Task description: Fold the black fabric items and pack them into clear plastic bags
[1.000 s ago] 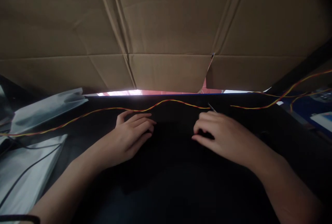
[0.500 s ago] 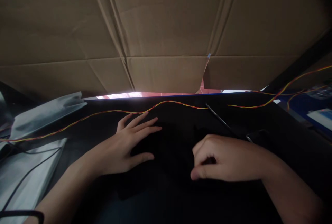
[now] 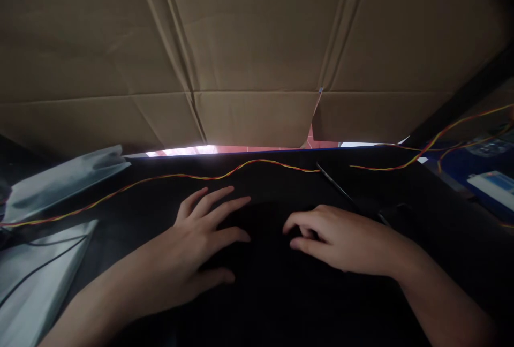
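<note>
My left hand is spread over the black surface, fingers apart; my right hand is curled, thumb and forefinger tips close, and I cannot tell whether it grips anything. At its twelve o'clock, near the knuckles, lies a dark shiny-edged thing; beyond both hands, at twelve, the twisted red-yellow wire, then cardboard

Open space parts left fingers from right fingers; cardboard blocks ahead.
</note>
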`<move>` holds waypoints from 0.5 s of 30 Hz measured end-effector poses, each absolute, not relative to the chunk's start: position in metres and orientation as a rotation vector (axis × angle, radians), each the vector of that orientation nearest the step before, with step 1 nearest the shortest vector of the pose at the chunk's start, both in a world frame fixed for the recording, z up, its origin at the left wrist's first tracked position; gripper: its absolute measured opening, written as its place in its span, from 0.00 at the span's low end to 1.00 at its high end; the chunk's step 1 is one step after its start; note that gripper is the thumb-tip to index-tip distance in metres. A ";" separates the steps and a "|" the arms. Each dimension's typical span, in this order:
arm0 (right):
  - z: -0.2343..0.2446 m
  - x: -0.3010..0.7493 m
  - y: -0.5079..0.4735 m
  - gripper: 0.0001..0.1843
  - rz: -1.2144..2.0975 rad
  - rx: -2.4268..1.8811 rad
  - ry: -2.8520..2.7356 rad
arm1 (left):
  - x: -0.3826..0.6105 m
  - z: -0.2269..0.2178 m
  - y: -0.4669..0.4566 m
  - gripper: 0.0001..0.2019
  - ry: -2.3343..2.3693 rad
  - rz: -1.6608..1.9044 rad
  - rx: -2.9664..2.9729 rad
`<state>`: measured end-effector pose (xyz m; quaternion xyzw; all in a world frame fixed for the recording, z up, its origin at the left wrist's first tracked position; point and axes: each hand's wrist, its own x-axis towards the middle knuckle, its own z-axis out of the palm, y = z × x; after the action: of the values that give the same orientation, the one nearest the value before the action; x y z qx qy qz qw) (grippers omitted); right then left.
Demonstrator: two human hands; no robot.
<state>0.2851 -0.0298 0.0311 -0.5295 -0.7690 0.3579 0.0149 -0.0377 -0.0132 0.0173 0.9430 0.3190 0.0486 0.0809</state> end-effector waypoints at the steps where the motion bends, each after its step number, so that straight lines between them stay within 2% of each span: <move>1: 0.030 0.287 -0.029 0.22 1.111 -1.681 -2.342 | -0.037 0.017 -0.010 0.26 0.964 0.184 2.870; 4: 0.025 0.291 -0.026 0.38 1.224 -1.745 -2.233 | -0.038 0.016 0.000 0.21 1.092 0.325 3.020; 7: 0.016 0.293 -0.020 0.43 1.139 -1.815 -2.136 | -0.041 0.018 0.005 0.18 1.381 0.489 3.155; 9: 0.010 0.292 -0.017 0.44 0.978 -1.863 -2.139 | -0.042 0.020 0.006 0.16 1.463 0.518 3.218; 11: 0.008 0.290 -0.015 0.42 0.834 -1.859 -2.173 | -0.041 0.020 0.005 0.16 1.337 0.461 3.279; 15: 0.014 0.282 -0.017 0.31 0.659 -1.685 -2.181 | -0.036 0.011 0.001 0.16 1.135 0.246 3.225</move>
<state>0.2816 -0.0170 0.0142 -0.5875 -0.7606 0.2299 0.1533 -0.0363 0.0014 0.0107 0.9313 0.3277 0.0710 -0.1424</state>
